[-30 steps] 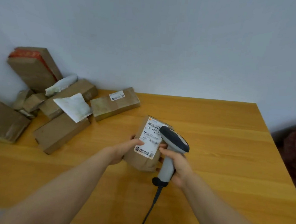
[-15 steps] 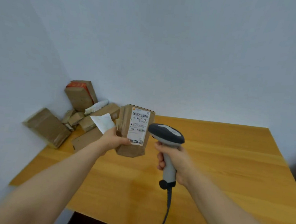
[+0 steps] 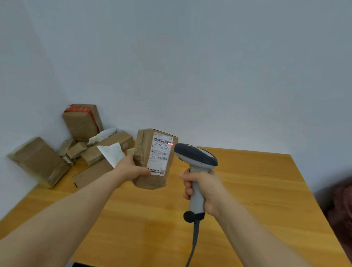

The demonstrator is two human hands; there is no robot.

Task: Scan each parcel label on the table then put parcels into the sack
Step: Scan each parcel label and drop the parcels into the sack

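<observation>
Both hands are full above the table (image 3: 249,201): the left hand (image 3: 132,169) grips a brown parcel (image 3: 143,145) upright, thumb on its label (image 3: 159,155), its other fingers hidden behind. The right hand (image 3: 203,187) wraps tight round the scanner (image 3: 196,156), just beside it.

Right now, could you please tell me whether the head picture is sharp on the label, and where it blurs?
Head view: the label on the held parcel is fairly sharp, large print readable, small print not; a red spot glows on its top barcode. Head view: the dark reddish shape at the right edge is smeared; light is even, no glare.
</observation>
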